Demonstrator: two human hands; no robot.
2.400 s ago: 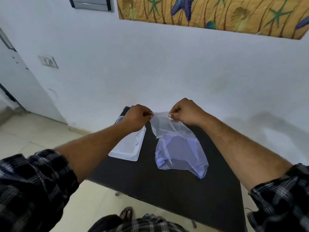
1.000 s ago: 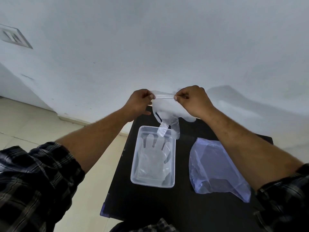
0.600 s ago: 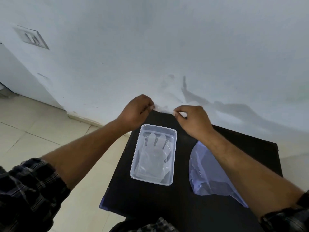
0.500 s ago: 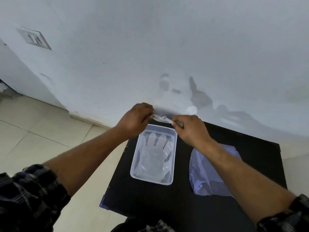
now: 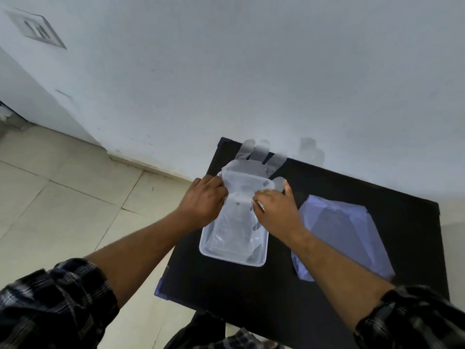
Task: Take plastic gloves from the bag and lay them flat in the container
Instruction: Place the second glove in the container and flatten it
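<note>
A clear plastic glove lies spread over the far end of the clear rectangular container, its fingers reaching past the rim toward the wall. My left hand pinches the glove's cuff on the left side. My right hand pinches the cuff on the right, with the thumb stretched out. Another flat glove shows through inside the container, partly covered. The bluish plastic bag lies flat on the black table to the right of the container, under my right forearm.
The table's far edge touches a white wall. Tiled floor lies to the left beyond the table's left edge. A wall switch plate sits high at the left.
The glove was bunched between my hands in the air; both hands have come down and toward me, and the glove now lies spread out over the container's far end.
</note>
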